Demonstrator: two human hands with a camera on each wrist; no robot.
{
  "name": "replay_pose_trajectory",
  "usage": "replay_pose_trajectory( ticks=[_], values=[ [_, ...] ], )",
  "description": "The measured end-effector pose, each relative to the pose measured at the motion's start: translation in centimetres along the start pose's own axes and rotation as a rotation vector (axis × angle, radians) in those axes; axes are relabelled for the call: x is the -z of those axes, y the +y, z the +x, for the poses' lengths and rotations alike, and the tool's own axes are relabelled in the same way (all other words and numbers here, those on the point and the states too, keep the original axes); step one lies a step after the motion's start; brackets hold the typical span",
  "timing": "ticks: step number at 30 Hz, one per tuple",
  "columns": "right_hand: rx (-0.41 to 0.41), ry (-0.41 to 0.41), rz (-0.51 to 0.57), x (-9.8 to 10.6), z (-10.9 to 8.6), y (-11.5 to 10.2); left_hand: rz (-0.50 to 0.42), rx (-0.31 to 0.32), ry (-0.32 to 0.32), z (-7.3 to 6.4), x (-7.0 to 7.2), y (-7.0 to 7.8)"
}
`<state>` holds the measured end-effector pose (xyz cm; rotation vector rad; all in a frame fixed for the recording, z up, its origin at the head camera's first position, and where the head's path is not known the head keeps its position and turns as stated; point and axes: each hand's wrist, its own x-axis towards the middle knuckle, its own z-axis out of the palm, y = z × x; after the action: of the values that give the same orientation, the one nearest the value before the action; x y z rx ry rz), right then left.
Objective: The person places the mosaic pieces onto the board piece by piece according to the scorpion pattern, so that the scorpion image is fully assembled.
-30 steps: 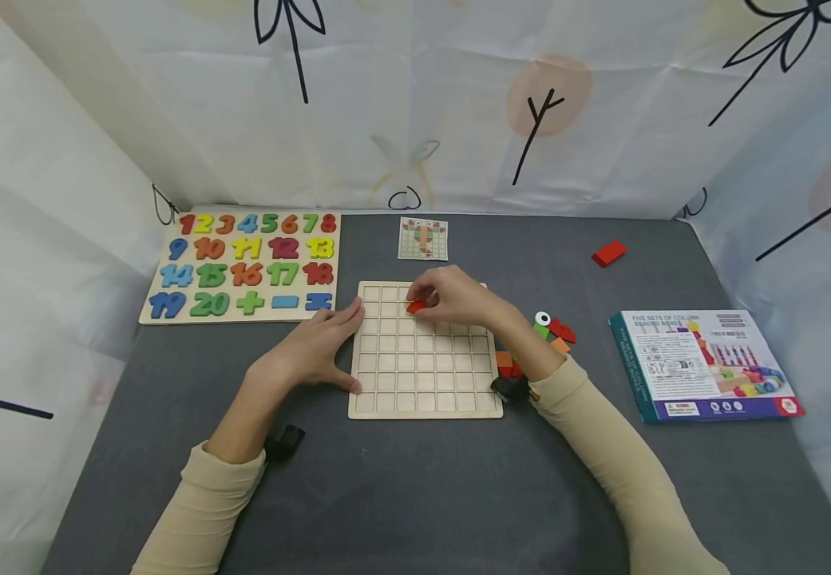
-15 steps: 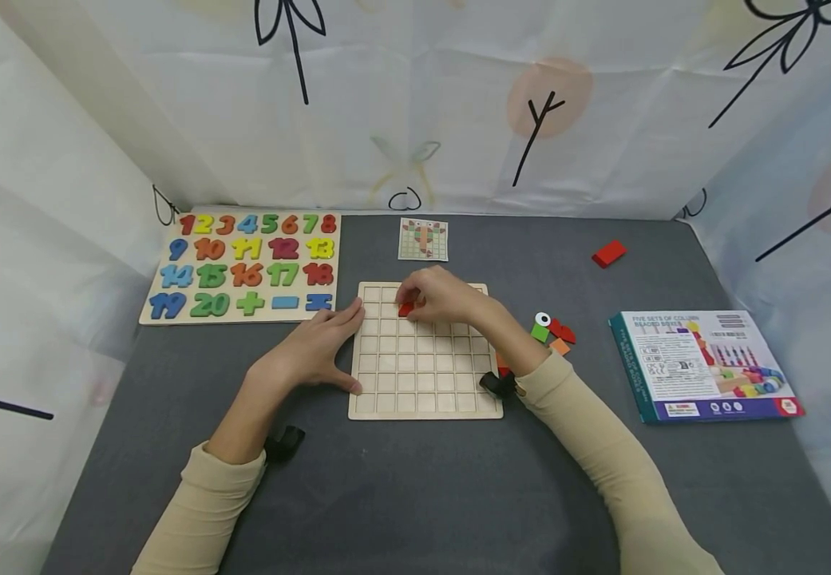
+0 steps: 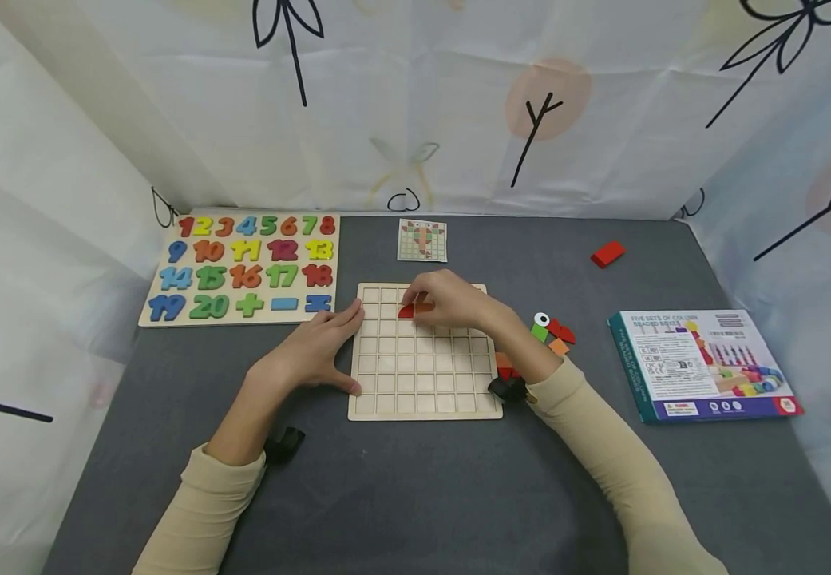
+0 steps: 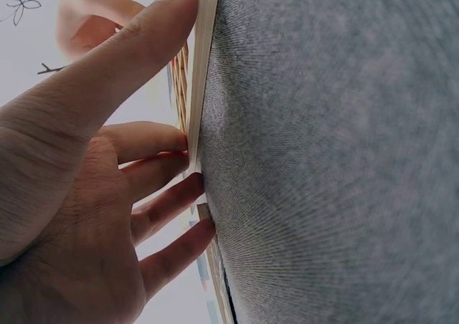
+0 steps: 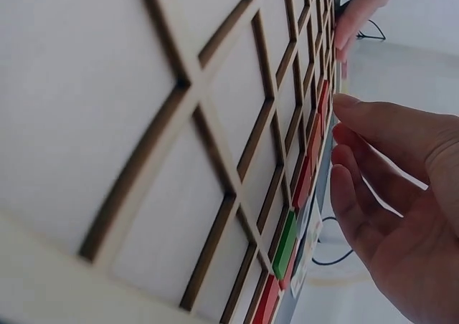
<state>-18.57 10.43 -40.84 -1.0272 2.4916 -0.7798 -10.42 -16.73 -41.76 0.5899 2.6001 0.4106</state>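
A pale wooden grid board (image 3: 415,383) lies flat in front of me. My left hand (image 3: 314,343) rests against its left edge, thumb and fingers spread along the side. My right hand (image 3: 447,299) hovers low over the upper rows, fingertips right at a red piece (image 3: 405,312) with a rounded edge. In the right wrist view, an orange piece (image 5: 313,134), a green piece (image 5: 285,245) and several red pieces sit in a line of the grid. There the thumb and loosely bent fingers are close beside the red piece (image 5: 323,94) at the far end.
Loose red, orange and green pieces (image 3: 561,331) lie right of the board, partly behind my right forearm. A small pattern card (image 3: 422,240) is behind the board, a number puzzle (image 3: 243,271) at the back left. A box (image 3: 702,363) and a red block (image 3: 607,254) are on the right.
My right hand shifted left along the upper rows with the red piece, then slightly back right, uncovering an orange piece beside it. My left hand has stayed at the board's edge.
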Motion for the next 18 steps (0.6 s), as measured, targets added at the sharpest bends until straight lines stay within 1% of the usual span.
replay_pose_trajectory(
  ticks=[5, 13, 18],
  values=[
    [-0.015, 0.041, -0.007, 0.4, -1.8, 0.3, 0.002, -0.007, 0.006, -0.1, 0.0, 0.0],
    [-0.047, 0.092, 0.04, 1.3, -5.7, 1.2, 0.006, -0.005, 0.006, -0.1, -0.1, 0.1],
    [-0.106, 0.129, 0.038, 2.0, -8.4, 2.3, 0.001, 0.003, 0.007, -0.1, -0.1, 0.1]
  ],
)
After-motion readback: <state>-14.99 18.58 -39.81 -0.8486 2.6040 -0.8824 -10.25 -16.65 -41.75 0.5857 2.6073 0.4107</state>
